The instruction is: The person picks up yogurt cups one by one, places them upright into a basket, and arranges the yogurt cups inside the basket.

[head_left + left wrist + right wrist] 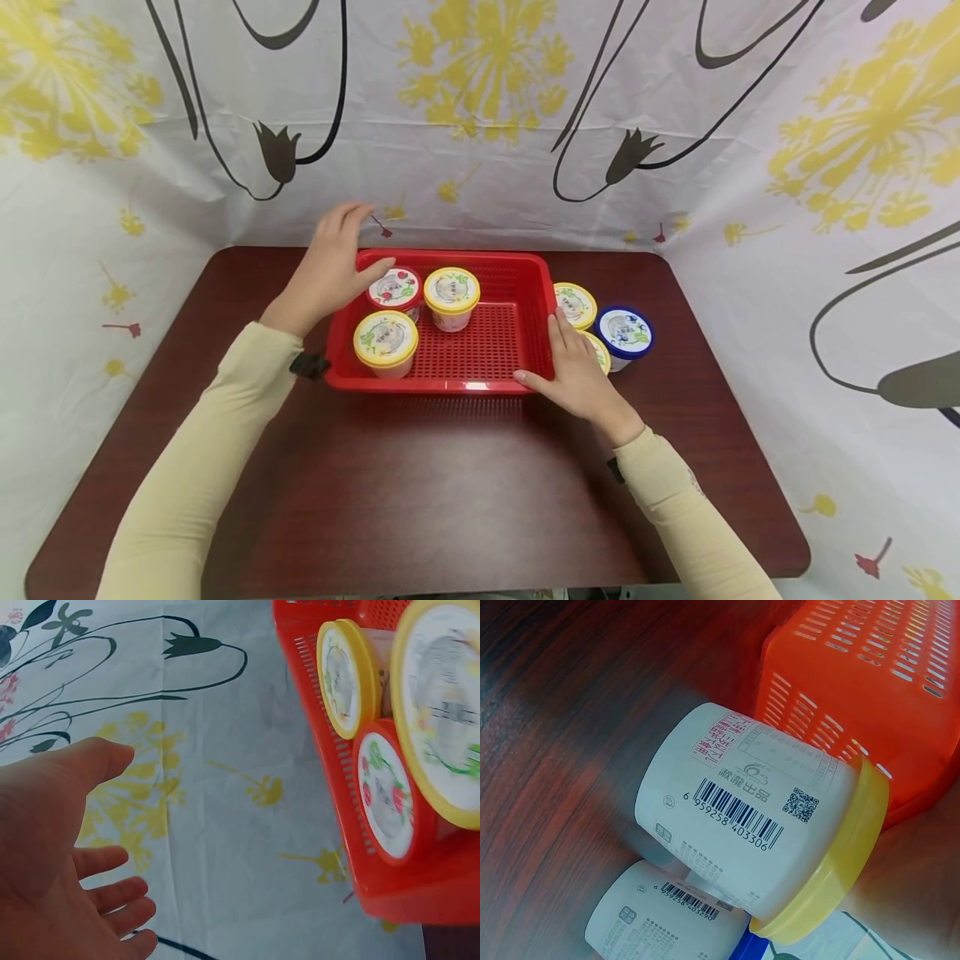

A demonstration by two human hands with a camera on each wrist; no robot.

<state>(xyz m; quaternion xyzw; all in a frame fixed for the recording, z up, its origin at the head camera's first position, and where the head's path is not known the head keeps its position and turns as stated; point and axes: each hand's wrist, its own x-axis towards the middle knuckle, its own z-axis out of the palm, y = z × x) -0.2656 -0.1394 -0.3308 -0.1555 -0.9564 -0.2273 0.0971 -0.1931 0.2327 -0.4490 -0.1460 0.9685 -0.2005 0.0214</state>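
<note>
My left hand [330, 257] is raised over the left side of a red plastic basket [443, 387], fingers spread and nothing in them. Close by its thumb is a red-lidded cup [394, 288], inside the basket. Two yellow-lidded cups are also in there: one nearer the front [386, 340], one further right [452, 292]. My right hand [581, 375] rests at the basket's front right corner, its fingers extended along the right rim and its thumb near the front rim. Just beyond those fingers, outside the basket, stands a yellow-lidded cup [742, 810], partly hidden by the hand in the head view.
Another yellow-lidded cup [575, 305] and a blue-lidded cup [626, 332] stand on the dark red wooden table [450, 500], right of the basket. A white sheet [480, 192] with yellow flowers and dark tulips hangs behind the table and on both sides.
</note>
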